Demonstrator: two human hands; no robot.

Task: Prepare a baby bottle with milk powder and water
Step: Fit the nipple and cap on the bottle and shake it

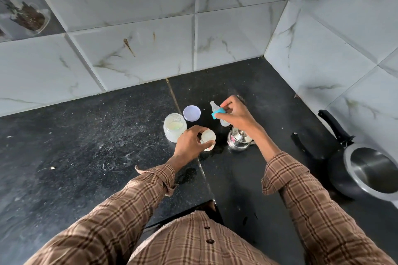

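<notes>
Dark tabletop [86, 135] | left hand [189, 142] gripped open bottle [208, 139] | right hand [234, 114] gripped teat cap [217, 112] | jar [174, 127] open | capping apparently left

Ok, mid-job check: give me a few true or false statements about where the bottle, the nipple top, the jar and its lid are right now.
1. The left hand holds the open baby bottle on the counter. True.
2. The right hand is empty. False: it holds the nipple top with the blue ring, lifted off the bottle.
3. The powder jar has its lid on. False: the jar is open; the purple lid lies behind it.
4. A small steel kettle stands right of the bottle. True.
</notes>
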